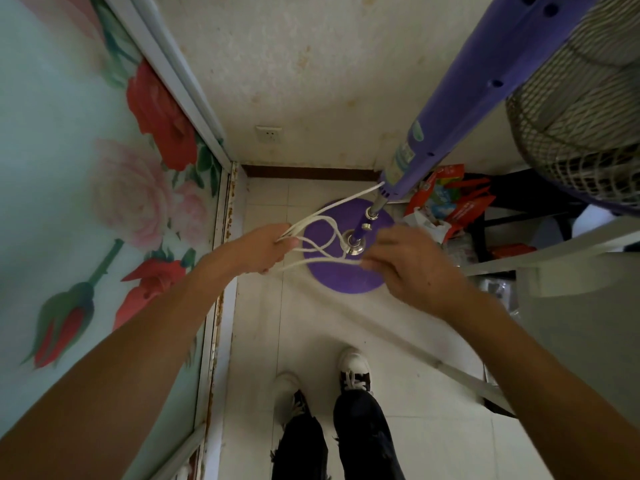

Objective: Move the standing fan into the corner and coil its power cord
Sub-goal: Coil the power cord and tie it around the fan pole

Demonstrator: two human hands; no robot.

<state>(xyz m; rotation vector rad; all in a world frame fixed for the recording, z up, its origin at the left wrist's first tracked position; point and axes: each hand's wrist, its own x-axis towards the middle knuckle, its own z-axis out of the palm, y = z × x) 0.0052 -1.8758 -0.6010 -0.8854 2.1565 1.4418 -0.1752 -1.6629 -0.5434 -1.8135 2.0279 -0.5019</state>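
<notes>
The left hand point(266, 249) is closed in a fist around several gathered loops of the white power cord point(320, 237). From it the strands run rightward: one climbs to the lower end of the purple plastic fan column point(450, 109), others loop across to the right hand point(412, 265), whose curled fingers pinch the cord's far bend. Between and just beyond the two hands sits the one round purple fan base point(346, 278) with its chrome pole collar point(356, 245). Above the right hand hangs the single wire-mesh fan guard point(581, 126). The sticker on the column is unreadable. One white wall socket point(268, 135) sits beyond the left hand.
</notes>
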